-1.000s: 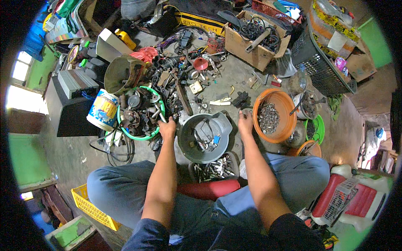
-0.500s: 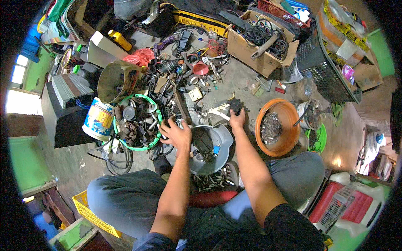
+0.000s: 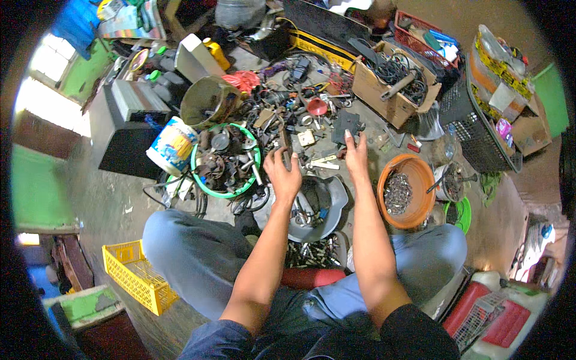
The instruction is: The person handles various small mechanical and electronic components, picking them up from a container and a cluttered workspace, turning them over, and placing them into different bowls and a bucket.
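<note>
My right hand [image 3: 357,159] reaches forward with thumb and finger stretched apart, their tips at the near edge of a flat black piece [image 3: 345,125] among the scrap. Whether they still touch it is hard to tell. My left hand [image 3: 284,175] is open and empty, fingers spread, above the left rim of a grey basin [image 3: 337,217]. Silvery metal parts [image 3: 307,210] and a small blue bit lie in that basin. Left of it stands a green-rimmed basin [image 3: 259,161] heaped with dark metal parts. Pale strips [image 3: 324,162] lie on the floor between my hands.
An orange bowl [image 3: 431,201] of small metal pieces stands right, beside a small bucket and green basin [image 3: 465,217]. Mixed scrap covers the floor ahead, with a red funnel [image 3: 317,107]. Behind are a cardboard box [image 3: 378,96] of cables and a black crate [image 3: 480,135].
My right hand has carried the black piece forward and left, and its fingers have spread. My left hand has moved forward slightly. The whole view has shifted.
</note>
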Demonstrator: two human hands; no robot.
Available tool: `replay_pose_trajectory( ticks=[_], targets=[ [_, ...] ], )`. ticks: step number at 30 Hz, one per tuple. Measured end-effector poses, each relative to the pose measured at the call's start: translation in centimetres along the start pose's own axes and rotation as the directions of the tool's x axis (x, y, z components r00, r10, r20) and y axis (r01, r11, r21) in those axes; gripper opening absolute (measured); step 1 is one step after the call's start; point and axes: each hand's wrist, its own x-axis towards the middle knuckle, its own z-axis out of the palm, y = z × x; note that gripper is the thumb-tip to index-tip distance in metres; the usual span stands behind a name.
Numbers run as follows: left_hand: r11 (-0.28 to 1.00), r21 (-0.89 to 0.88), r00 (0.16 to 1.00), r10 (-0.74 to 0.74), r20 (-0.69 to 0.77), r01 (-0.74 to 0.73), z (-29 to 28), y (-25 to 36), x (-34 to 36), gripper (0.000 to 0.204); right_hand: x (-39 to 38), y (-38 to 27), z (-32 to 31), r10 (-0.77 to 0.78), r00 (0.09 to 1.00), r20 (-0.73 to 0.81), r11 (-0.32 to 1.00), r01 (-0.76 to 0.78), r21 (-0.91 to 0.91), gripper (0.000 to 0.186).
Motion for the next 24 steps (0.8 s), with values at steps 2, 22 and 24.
replay_pose_trajectory(
  ticks=[2,22,24],
  targets=[
    [0.989,-0.143,0.995,-0.004,0.098,0.019,-1.8,1.3,0.3,0.035,-1.6,-2.5,0.5,-0.053,0.992,0.114,0.998,0.057,-0.036,0.059],
    [0.921,-0.193,0.755,0.389,0.528,-0.339,-25.3,10.1,7.6,0.049,-15.3,-16.9,7.8,-0.318,0.71,0.628,0.931,0.358,0.067,0.041],
    [0.886,-0.209,0.728,0.459,0.508,-0.413,-26.2,8.2,8.8,0.046,-16.2,-17.4,9.2,-0.287,0.743,0.605,0.922,0.385,-0.036,0.04]
  ],
)
